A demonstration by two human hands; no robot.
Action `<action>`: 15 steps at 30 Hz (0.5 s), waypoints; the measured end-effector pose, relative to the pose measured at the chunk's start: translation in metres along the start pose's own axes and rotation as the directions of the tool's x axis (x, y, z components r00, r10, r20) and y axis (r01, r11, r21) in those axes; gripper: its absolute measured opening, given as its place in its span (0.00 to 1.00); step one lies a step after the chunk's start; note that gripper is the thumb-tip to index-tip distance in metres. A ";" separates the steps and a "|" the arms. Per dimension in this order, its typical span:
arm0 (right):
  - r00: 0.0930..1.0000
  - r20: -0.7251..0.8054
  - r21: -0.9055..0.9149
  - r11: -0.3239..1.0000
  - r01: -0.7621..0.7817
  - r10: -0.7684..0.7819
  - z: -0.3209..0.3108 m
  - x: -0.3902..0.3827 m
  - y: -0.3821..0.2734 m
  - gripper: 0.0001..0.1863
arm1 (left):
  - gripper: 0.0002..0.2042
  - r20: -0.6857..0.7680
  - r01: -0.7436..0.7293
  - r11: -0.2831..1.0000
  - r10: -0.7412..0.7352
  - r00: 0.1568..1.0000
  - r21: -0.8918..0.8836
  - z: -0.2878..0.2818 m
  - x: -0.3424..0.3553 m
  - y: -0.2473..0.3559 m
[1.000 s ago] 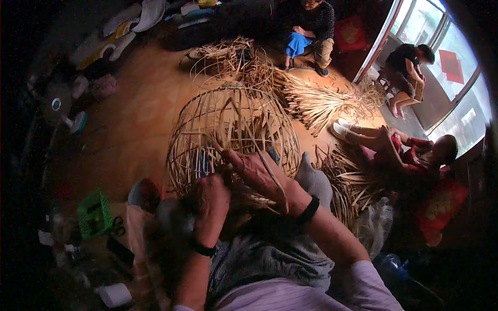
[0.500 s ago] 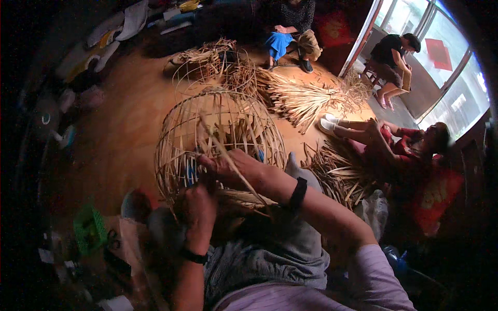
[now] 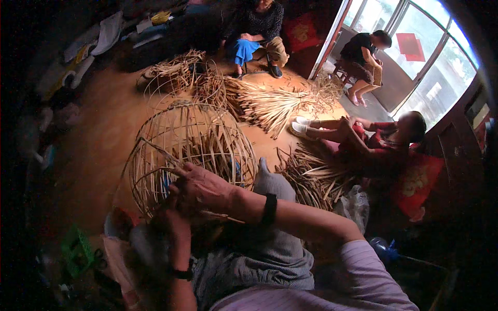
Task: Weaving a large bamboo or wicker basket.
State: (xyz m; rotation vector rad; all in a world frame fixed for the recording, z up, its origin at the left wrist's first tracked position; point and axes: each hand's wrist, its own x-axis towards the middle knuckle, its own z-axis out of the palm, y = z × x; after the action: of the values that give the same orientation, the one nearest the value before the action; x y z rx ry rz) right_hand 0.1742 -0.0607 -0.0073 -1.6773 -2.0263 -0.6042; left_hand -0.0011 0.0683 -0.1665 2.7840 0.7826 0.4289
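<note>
An open-weave, rounded basket of pale split strips [image 3: 207,129] stands in front of me, between my legs in grey trousers [image 3: 275,192]. My right hand [image 3: 199,184] is closed on a long bent strip [image 3: 154,147] at the basket's near left side. Just below it my left hand [image 3: 174,212] is raised against the basket with curled fingers; it is in shadow, and what it holds is hidden. Strip ends poke out beneath my right wrist.
Piles of loose strips [image 3: 264,103] lie beyond the basket and to the right [image 3: 316,173]. Three other people sit around [image 3: 257,31] [image 3: 365,54] [image 3: 384,140]. A green plastic basket [image 3: 78,246] is at lower left, a blue-capped water jug [image 3: 384,249] at lower right.
The whole scene has shifted left in view. My right hand has moved left along the basket with the strip, whose bent end now arches further out to the left.
</note>
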 end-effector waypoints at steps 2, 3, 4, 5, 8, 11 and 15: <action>1.000 0.003 0.086 0.996 -0.025 0.025 0.017 -0.005 0.006 0.13 | 0.25 0.138 0.113 0.987 -0.096 0.986 -0.119 -0.006 0.005 0.010; 0.996 0.085 0.075 0.996 -0.039 0.033 0.020 -0.010 0.004 0.13 | 0.25 0.091 0.072 0.984 -0.058 0.994 -0.163 -0.012 0.013 0.015; 0.987 0.157 0.070 0.996 -0.048 0.036 0.020 -0.010 0.000 0.14 | 0.24 0.113 0.114 0.908 -0.075 0.991 -0.403 -0.019 0.013 0.015; 0.962 0.274 0.049 0.998 -0.029 0.014 0.013 -0.007 -0.009 0.16 | 0.23 0.133 0.161 0.775 -0.100 0.986 -0.612 -0.026 0.012 0.011; 0.990 0.099 -0.232 0.970 -0.080 0.105 -0.016 -0.026 -0.046 0.23 | 0.18 0.187 0.202 0.239 -0.083 0.979 -0.950 -0.051 0.006 0.015; 0.975 0.101 -0.452 0.882 -0.133 0.198 -0.021 -0.030 -0.069 0.29 | 0.15 -0.143 -0.096 0.699 -0.008 0.990 -0.709 -0.075 0.010 0.043; 0.969 0.185 -0.060 0.986 -0.158 0.167 0.016 -0.035 -0.042 0.28 | 0.14 -0.176 -0.057 0.542 -0.171 0.970 -0.839 -0.071 0.010 0.069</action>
State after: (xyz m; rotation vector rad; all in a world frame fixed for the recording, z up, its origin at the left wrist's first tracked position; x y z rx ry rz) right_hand 0.1381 -0.0858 -0.0433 -1.9714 -1.9876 -0.4523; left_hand 0.0158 0.0248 -0.0786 1.7870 0.4936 0.8704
